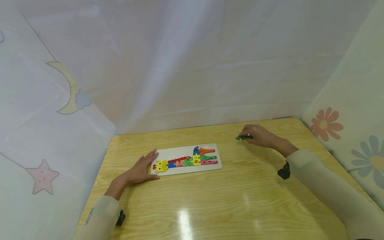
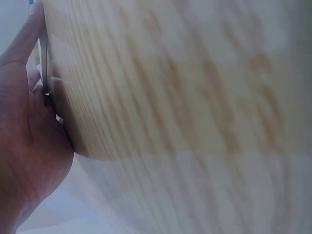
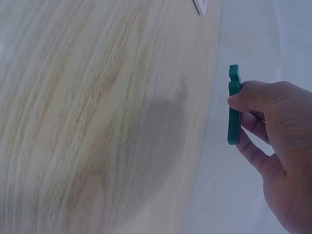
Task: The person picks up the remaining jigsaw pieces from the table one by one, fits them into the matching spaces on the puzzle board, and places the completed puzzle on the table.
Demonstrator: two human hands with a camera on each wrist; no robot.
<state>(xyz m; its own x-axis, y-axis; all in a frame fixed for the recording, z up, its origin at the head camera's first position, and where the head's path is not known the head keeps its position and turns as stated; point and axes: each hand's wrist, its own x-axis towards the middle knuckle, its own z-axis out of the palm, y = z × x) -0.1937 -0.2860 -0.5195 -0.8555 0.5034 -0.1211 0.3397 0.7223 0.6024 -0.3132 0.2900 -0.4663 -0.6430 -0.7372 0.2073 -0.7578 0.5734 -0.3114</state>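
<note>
A pale puzzle board (image 1: 175, 153) lies on the table, carrying a colourful giraffe (image 1: 196, 159) made of interlocking pieces with a yellow head at the left end. Beside the orange leg, an outlined recess shows along the board's far right edge. My left hand (image 1: 138, 170) rests spread at the board's left end, fingers at the far corner and thumb at the near one. Off the right end of the board, my right hand (image 1: 260, 136) pinches a green puzzle piece (image 3: 234, 114) between thumb and fingers. The piece is held above the table.
The wooden table (image 1: 192, 203) extends in front of and around the board. White sheeting (image 1: 180, 83) hangs behind the table, and printed sheeting stands on both sides. Black wrist devices (image 1: 283, 170) sit at both sleeves.
</note>
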